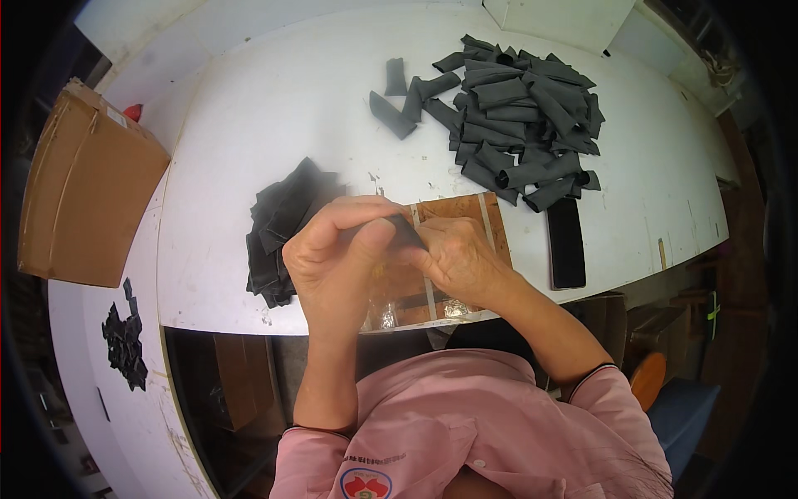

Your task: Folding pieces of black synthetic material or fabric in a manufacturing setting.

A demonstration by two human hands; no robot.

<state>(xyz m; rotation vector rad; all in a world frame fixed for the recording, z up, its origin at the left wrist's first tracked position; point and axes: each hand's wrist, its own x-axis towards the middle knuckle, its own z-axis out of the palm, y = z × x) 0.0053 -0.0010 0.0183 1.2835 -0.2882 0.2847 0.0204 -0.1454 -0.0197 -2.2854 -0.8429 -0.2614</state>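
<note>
Between my two hands is a dark grey fabric piece, mostly hidden by my fingers. My left hand is closed on it, thumb on top. From the other side my right hand pinches its edge. Just left of my left hand lies a stack of flat dark grey fabric pieces. At the back right is a heap of rolled, tube-like dark grey fabric pieces, with several loose ones beside it. Under my hands lies a brown cardboard sheet with strips of tape.
A black smartphone lies near the table's right front. On the left a cardboard box stands at the edge of the white table. A smaller pile of dark scraps sits on the side surface. A blue seat is lower right.
</note>
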